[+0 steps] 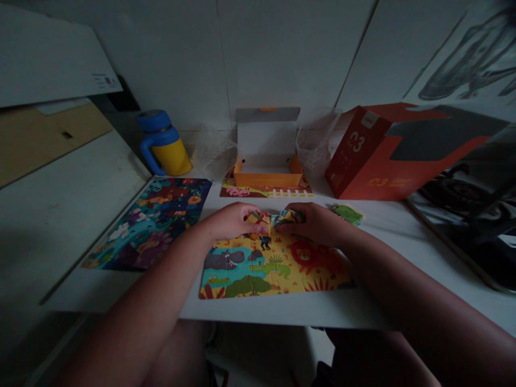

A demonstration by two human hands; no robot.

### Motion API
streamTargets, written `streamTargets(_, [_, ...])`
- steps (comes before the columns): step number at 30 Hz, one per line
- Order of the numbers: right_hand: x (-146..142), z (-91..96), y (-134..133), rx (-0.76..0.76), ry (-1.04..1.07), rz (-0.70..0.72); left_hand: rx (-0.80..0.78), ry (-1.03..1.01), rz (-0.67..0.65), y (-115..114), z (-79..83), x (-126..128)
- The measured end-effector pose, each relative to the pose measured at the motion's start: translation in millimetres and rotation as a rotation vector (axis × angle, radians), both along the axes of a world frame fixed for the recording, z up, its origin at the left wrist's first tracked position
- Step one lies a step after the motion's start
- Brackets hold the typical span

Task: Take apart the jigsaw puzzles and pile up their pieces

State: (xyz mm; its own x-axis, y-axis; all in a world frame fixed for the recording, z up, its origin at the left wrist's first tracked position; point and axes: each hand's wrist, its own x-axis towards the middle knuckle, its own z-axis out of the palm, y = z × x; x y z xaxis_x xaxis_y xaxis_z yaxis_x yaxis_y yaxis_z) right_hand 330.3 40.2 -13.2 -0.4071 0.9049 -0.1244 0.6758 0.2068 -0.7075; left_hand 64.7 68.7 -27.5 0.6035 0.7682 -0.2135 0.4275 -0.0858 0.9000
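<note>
Puzzle [276, 266] lay flat on the table [191, 309], directly before the person and near the front edge. At its far edge, the left hand [236, 221] gripped the left piece [260, 217] between thumb and fingers; the right hand [316, 221] gripped the right piece [291, 216] likewise, just beside it. The dark puzzle [155, 220] lay to the left. Behind the hands, the orange box [268, 180], lid raised, rested on a third puzzle [266, 192], between the left bag [215, 153] and the right bag [316, 142], both transparent. The bottle [167, 145] stood upright at the back left; the red box [363, 161] occupied the right rear. The green item [349, 213] lay near the right hand.
</note>
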Motion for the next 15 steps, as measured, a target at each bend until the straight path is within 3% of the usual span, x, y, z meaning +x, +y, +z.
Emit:
streamTargets(5, [2.6,3.4,-0.9,0.001,0.012,0.023,-0.078,-0.068,-0.017,0.2,0.6,-0.7])
streamTargets(11, [1.3,7.3,-1.2,0.057,-0.061,0.024,0.065,0.069,-0.021,-0.4,3.4,-2.2])
streamTargets(15, [1.3,6.5,-1.8,0.055,-0.058,0.016,0.059,0.058,-0.03,-2.8,10.1,-2.5])
